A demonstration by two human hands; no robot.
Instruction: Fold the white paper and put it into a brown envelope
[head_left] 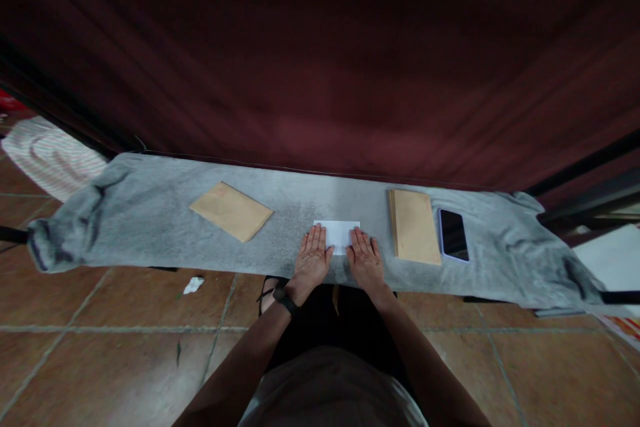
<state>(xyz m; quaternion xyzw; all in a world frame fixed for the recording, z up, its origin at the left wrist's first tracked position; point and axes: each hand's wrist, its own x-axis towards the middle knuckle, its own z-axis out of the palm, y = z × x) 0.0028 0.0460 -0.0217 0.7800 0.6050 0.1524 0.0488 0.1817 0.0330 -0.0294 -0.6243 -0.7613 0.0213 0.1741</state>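
A small white sheet of paper (339, 235) lies on the grey cloth in front of me. My left hand (313, 257) is flat on its left side, fingers stretched out. On the right side of the sheet rests my right hand (365, 259), also flat with straight fingers. Both hands press down and grip nothing. To the left lies a single brown envelope (231, 211), set at a slant. A stack of brown envelopes (416, 227) sits to the right of my right hand.
A phone (453, 235) with a dark screen lies beside the stack. The grey cloth (160, 213) covers a long narrow surface, with a dark red curtain (320, 80) behind it. A white scrap (193, 285) is on the tiled floor (150, 360). Striped fabric (55, 153) hangs at the left.
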